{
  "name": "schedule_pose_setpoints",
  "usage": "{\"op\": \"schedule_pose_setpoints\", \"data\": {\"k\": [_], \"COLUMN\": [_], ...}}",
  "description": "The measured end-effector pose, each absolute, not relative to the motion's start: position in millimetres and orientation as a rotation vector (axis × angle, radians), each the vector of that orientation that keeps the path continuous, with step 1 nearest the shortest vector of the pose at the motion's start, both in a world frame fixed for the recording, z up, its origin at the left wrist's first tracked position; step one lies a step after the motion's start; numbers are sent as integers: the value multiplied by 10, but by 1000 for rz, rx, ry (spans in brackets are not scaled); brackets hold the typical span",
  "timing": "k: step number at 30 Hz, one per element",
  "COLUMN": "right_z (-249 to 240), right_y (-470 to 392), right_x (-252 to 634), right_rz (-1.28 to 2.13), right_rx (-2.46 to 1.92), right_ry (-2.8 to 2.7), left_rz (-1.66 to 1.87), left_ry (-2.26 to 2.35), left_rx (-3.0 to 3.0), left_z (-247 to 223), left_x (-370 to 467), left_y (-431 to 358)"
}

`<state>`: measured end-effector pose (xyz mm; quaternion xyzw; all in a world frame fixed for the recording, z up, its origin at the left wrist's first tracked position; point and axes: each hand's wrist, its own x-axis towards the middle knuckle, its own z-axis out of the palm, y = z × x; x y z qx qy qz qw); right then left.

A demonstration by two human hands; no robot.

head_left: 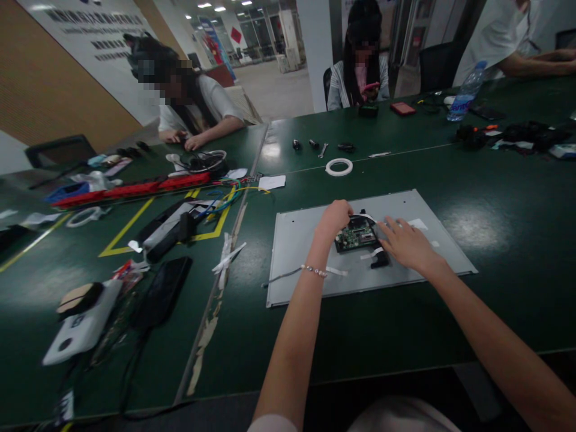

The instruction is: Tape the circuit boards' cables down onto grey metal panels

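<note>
A flat grey panel (301, 240) lies on the green table, with a green circuit board (357, 236) near its middle. My left hand (336, 216) is at the board's upper left edge, its fingers bent and closed, their tips partly hidden. My right hand (402, 240) rests on the panel just right of the board, fingers spread, the tips beside a white strip and a black cable. A black connector piece (379, 258) lies below the board. Toward the panel's lower left runs a thin dark cable (283, 276), passing under my left wrist.
Beyond the panel lie a roll of white tape (339, 167) and a small wrench (323, 150). On the left are a red power strip (135, 189), a black adapter (164, 288) and a white device (85, 324). A bottle (467, 93) stands back right. Three people sit opposite.
</note>
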<state>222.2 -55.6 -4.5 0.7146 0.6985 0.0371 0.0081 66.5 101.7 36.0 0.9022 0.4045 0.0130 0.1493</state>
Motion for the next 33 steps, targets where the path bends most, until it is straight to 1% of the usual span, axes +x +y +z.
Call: {"op": "schedule_pose_setpoints", "data": {"k": [12, 21, 27, 33], "right_z": [-56, -95, -78, -81], "right_y": [-549, -560, -543, -532], "right_x": [2226, 2251, 2306, 2291], "right_rz": [16, -1, 90, 107], "right_rx": [2208, 2273, 2286, 2241], "right_ry": [2118, 2101, 2126, 2208], "left_rz": [58, 108, 180, 268], "left_ry": [1336, 1363, 1153, 959], "left_rx": [2565, 2601, 2615, 2588], "left_z": [376, 359, 320, 240], "left_x": [642, 633, 683, 729], "left_y": [998, 1002, 1006, 1042]}}
